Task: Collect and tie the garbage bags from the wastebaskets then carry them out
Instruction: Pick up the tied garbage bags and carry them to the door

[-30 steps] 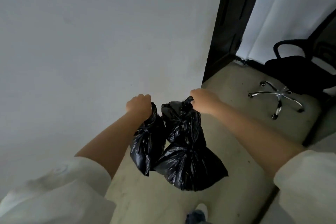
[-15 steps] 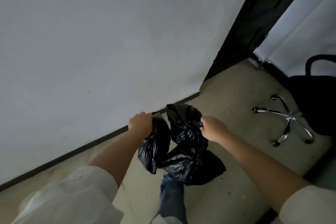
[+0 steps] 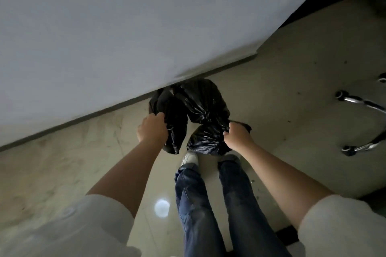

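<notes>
both fists are pressed shut on black plastic at the middle of the frame: the left hand (image 3: 152, 131) bunches the neck of one garbage bag (image 3: 173, 123), the right hand (image 3: 237, 139) pinches the tied bags (image 3: 205, 110) beside it, all hanging just above the shoes (image 3: 189, 157). thin film could slip or tear under the load, or a swinging bag could catch a foot. glossy beige floor (image 3: 282, 81) lies below, a pale wall (image 3: 125, 27) fills the upper left, and a chrome chair base (image 3: 363, 104) sits at right.

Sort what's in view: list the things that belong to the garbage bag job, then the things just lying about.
Belongs to the job:
- crinkled black plastic garbage bag in the left hand grip
- tied black plastic garbage bags in the right hand grip

Just lying about:
- chrome chair base with castors, at the right edge
- pale grey wall
- beige floor
</notes>
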The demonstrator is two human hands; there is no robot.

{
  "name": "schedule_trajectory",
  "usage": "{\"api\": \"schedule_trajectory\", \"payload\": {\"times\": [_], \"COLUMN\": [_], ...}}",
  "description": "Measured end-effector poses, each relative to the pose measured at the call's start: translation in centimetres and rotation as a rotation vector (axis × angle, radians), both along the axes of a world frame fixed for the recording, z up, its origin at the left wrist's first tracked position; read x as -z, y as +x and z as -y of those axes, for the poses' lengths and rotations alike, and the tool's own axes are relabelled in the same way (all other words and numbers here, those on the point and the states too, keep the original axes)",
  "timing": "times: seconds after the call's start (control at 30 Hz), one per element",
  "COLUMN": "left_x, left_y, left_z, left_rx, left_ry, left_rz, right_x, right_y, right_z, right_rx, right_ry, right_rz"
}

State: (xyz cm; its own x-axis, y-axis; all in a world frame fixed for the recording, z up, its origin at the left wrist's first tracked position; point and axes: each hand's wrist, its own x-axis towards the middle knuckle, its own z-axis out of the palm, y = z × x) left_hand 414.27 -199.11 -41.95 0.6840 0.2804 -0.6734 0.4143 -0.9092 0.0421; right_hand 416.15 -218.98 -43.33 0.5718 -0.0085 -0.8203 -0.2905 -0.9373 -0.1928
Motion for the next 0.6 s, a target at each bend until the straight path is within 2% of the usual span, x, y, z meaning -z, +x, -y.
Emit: {"api": "schedule_trajectory", "payload": {"times": [0.13,0.23,0.33,0.4,0.5,0.6], "left_x": [6.8,11.5,15.3,16.9,18.1,18.0], "left_y": [1.3,1.9,2.3,2.6,3.1,3.4], "left_z": [1.4,2.4,3.3,3.7,3.6,3.5], "left_rx": [-0.115,-0.178,-0.212,-0.224,-0.254,-0.269], "left_ry": [0.021,0.030,0.022,0.005,0.005,0.002], "left_rz": [-0.018,-0.036,-0.044,-0.030,-0.023,-0.035], "right_x": [6.9,11.1,14.7,16.1,17.0,17.1], "right_y": [3.2,4.5,4.8,5.0,5.5,6.0], "right_z": [0.1,0.4,1.2,1.5,1.6,2.4], "right_rx": [-0.010,-0.071,-0.017,0.041,0.113,0.020], "right_ry": [0.051,0.096,0.149,0.216,0.325,0.226], "right_rz": [-0.013,-0.090,-0.096,-0.077,-0.194,-0.232]}}
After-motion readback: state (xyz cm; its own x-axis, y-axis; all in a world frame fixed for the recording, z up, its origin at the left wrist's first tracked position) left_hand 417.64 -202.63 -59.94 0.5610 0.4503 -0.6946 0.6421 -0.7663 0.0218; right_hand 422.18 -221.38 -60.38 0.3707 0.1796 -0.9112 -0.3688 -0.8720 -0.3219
